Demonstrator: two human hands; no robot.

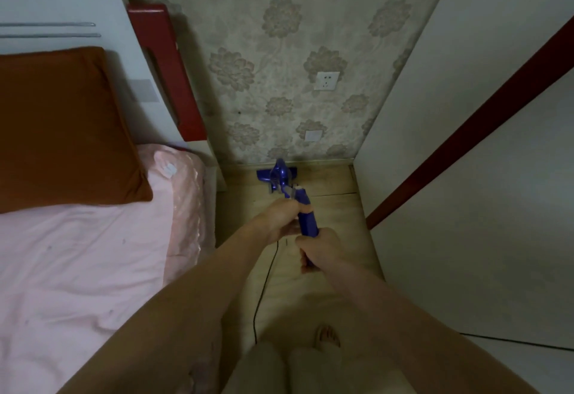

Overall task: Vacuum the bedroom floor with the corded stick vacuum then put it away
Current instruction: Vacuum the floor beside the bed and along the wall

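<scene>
- A person is standing in the narrow strip of wooden floor (335, 207) between a bed (93, 269) and a white wardrobe (466, 176), holding a blue stick vacuum (306, 216) out in front with both arms stretched forward.
- The left hand (279, 219) is gripping the vacuum's handle higher along the stick, its fingers (302, 208) curling round the blue body.
- The right hand (323, 249) is gripping the near end of the handle, just behind the left hand, fingers wrapped tightly round it.
- The vacuum's floor head (276, 174) is resting on the floor close to the skirting, just in front of the flowered wallpaper (279, 52); whether it is touching the wall cannot be told.
- A thin black power cord (264, 285) is hanging down from under the hands and trailing toward the person's legs.
- A bare foot (327, 336) is showing on the floor below the right forearm.
- On the bed a rust-orange pillow (62, 126) is lying against the white headboard (62, 5), over pink bedding.
- A red panel (164, 70) is standing beside the headboard, at the bed's corner.
- A white wall socket (326, 80) is sitting on the wallpaper above the vacuum head, with a smaller white plate (313, 135) lower down.
- A dark red trim strip (466, 126) is running diagonally across the wardrobe front.
</scene>
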